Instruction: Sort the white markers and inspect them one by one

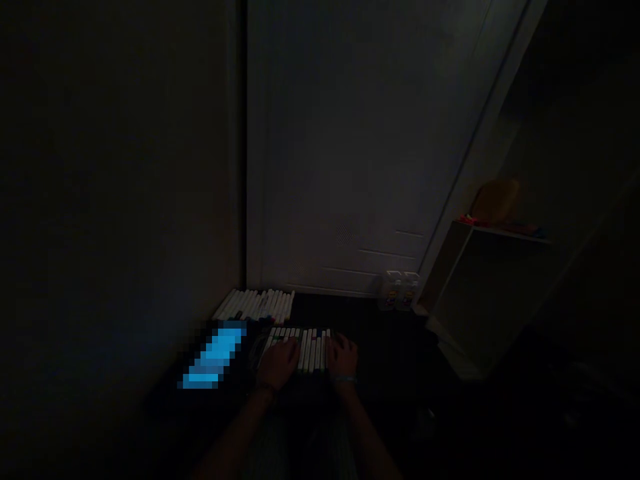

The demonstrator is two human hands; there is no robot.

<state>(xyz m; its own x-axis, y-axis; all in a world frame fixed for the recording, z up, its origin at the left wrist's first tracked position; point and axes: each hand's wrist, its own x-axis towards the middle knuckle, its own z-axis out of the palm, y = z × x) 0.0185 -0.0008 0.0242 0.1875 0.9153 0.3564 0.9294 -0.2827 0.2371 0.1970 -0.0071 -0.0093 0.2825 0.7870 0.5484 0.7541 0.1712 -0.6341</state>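
The scene is very dark. A row of white markers (311, 350) lies side by side on the black table, their ends facing me. My left hand (280, 360) rests over the left part of this row, fingers stretched forward across the markers. At the row's right end, my right hand (343, 357) touches the outermost marker, its fingers bent and somewhat apart. Several markers show bare between the two hands. Some fingertips are lost in shadow. Farther back on the left lies a second group of white markers (260, 305), some with coloured ends.
A bright blue, pixelated screen (215, 357) lies at the table's left. Two clear bottles (399, 291) with labels stand at the back right, against a pale panel (350, 147). To the right is a shelf unit (480, 287) with a rounded orange-brown object (497, 199) on top.
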